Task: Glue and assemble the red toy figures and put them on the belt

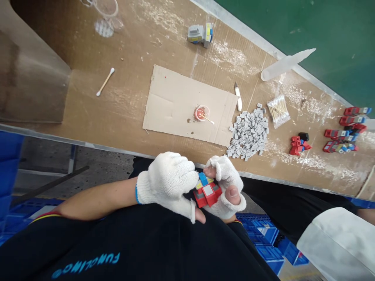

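Observation:
A red toy piece with blue, yellow and grey parts is held over my lap, just off the table's near edge. My right hand, in a white glove with bare thumb and fingertip, is wrapped round its right side. On the other side my left hand, also gloved, presses its fingers against the toy, the bare thumb pointing below it. Beyond the hands lies a cardboard sheet bearing a small cup of reddish liquid with a cotton swab in it. Right of the sheet is a heap of small grey pieces.
A white-handled knife, bagged swabs and a white bottle lie beyond the heap. Red toys stand at right, a grey toy at the back, a loose swab at left. Another person's white sleeve shows at lower right.

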A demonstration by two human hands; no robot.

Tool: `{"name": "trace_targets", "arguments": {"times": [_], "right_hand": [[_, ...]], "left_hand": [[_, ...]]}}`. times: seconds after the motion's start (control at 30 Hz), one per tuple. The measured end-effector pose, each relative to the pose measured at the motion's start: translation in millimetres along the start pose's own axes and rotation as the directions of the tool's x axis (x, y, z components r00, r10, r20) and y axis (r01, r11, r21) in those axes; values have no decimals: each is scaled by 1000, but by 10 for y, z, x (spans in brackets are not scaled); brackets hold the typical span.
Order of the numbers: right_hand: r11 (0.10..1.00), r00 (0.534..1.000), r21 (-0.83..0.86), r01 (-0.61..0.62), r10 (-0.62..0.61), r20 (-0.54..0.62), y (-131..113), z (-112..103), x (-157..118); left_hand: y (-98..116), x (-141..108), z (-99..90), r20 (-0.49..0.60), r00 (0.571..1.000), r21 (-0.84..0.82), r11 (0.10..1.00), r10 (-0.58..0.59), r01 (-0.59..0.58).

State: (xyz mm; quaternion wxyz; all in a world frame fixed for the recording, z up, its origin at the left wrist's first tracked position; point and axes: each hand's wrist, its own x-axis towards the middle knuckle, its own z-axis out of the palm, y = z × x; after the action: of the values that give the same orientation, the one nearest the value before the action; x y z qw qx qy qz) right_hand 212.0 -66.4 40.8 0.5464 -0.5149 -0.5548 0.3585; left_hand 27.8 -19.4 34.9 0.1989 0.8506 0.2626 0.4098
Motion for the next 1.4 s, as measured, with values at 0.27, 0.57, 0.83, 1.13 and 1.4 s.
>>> {"name": "trace_targets", "arguments": {"times": [0.27, 0.57, 0.83, 1.13, 1.4], "right_hand": [[999, 999, 19, 32, -32, -10, -3, 10, -52], [998, 999, 49, 33, -31, -30, -3, 15, -108], [996, 996, 31, 82, -81, -31, -20, 74, -74], [994, 996, 73, 82, -80, -27, -4, 89, -56], [997, 998, 51, 61, -62, 20, -20, 31, -105]], "left_hand": [[67, -33, 17, 10, 999, 66, 997, -45, 44], [106, -21, -16, 44, 994, 75, 993, -100, 96], [60, -28, -25, 62, 997, 70, 997, -38, 33], [3, -3, -50, 52, 999, 58, 998, 8, -11], [-7, -14, -102, 99, 995, 48, 999, 4, -9]]}}
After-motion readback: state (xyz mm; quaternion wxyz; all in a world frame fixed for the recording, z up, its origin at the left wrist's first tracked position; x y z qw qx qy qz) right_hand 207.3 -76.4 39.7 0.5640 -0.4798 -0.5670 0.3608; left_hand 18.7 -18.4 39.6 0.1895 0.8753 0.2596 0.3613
